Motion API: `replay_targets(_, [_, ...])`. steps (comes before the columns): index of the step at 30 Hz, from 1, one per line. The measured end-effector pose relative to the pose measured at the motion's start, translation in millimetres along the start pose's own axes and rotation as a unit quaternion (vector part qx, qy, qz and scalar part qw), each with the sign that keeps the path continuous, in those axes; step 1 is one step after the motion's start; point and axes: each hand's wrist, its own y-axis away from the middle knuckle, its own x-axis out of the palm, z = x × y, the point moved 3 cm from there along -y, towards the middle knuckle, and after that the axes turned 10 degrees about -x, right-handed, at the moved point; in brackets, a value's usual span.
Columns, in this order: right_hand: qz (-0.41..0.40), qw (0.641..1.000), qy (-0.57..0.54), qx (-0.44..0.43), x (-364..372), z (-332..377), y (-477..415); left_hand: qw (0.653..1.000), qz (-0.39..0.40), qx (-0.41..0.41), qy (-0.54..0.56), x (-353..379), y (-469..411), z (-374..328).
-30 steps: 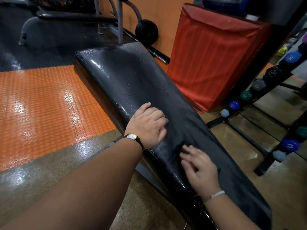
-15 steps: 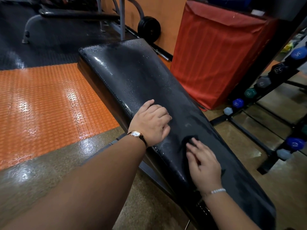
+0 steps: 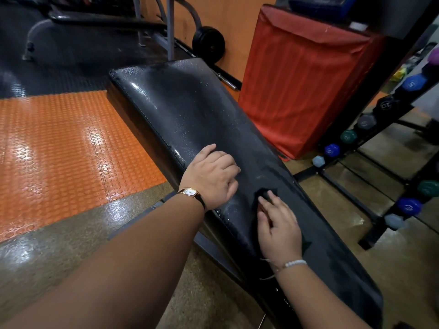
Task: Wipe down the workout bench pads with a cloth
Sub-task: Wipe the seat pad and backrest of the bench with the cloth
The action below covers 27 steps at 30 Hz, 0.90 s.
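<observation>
Both your hands touch the wet black vinyl bench pad [image 3: 190, 110]. Left hand [image 3: 211, 174] curls, empty; right hand's [image 3: 278, 226] straight fingers [image 3: 273, 203] flatten a dark cloth [image 3: 262, 191].

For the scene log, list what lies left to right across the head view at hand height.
Orange mat → left hand, resting on the bench pad → right hand, pressing the dark cloth → lower blue dumbbell.
</observation>
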Motion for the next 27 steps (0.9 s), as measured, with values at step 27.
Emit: replay_targets(27, [0.086,0.944,-0.2,0.25,-37.9,21.7,0.4,0.982,0.086,-0.081,0.15,-27.5,29.9,-24.0])
